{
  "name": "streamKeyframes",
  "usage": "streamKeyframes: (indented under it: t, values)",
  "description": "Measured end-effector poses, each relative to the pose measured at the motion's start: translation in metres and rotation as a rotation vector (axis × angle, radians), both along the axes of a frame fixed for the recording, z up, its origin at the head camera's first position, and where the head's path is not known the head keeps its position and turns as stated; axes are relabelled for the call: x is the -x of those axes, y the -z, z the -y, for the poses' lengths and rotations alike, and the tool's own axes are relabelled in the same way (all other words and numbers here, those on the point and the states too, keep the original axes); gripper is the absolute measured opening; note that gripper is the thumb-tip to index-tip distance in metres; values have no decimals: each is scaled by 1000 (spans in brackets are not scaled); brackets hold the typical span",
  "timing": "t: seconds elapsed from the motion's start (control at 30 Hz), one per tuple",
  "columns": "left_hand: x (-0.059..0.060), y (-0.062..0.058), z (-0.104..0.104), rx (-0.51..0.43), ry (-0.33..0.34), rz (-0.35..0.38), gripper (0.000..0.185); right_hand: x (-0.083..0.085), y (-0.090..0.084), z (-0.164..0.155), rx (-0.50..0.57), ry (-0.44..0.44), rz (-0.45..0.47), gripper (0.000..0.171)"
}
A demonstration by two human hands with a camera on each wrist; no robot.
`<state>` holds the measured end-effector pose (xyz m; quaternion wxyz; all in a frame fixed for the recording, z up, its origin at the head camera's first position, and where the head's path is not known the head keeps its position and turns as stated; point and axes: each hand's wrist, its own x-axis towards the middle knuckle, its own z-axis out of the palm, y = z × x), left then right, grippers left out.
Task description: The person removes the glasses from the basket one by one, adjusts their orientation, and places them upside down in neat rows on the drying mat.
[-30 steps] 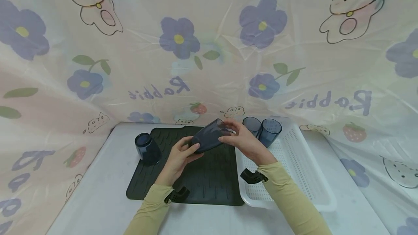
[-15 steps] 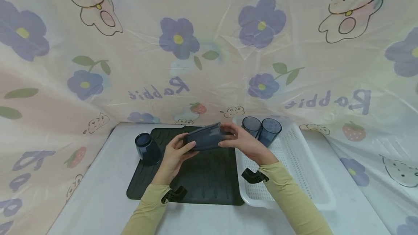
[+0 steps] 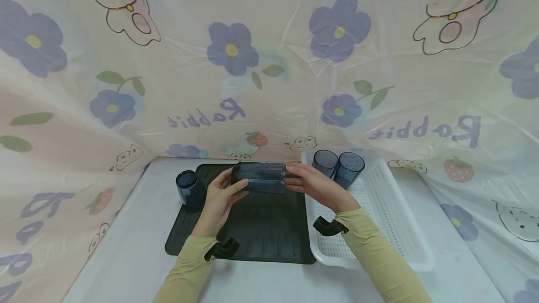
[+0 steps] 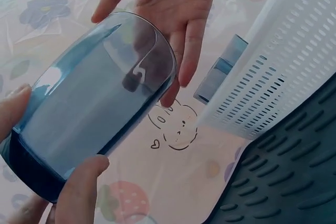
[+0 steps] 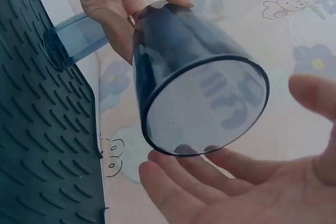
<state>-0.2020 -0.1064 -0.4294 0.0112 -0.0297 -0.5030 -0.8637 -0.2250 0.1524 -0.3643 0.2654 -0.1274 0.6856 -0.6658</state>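
Observation:
A blue-tinted drinking glass (image 3: 261,179) lies on its side in the air above the dark ribbed mat (image 3: 269,233). My left hand (image 3: 219,200) grips it round the thick base end, thumb on the near side. The rim points right, toward my right hand (image 3: 317,186). In the right wrist view the open mouth of the glass (image 5: 205,108) faces the camera. There the right fingertips (image 5: 157,169) come up at the lower rim, while the thumb stands apart from the glass. On the mat's left side, another blue glass (image 3: 191,191) stands upside down.
To the right of the mat is a white perforated basket (image 3: 391,209), with two blue glasses (image 3: 349,169) upright at its back left. A patterned plastic sheet (image 3: 269,92) rises behind the white table (image 3: 294,284).
The held glass has swung from a slant, rim end raised, to nearly level. My left hand has shifted a little left and up; the right stays close to the rim.

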Motion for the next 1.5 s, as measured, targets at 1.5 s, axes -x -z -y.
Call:
streamKeyframes:
  t: [1.5]
  values:
    - [-9,0,39,141,-88,7,62,0,-2,-37,189,-28,-90,49]
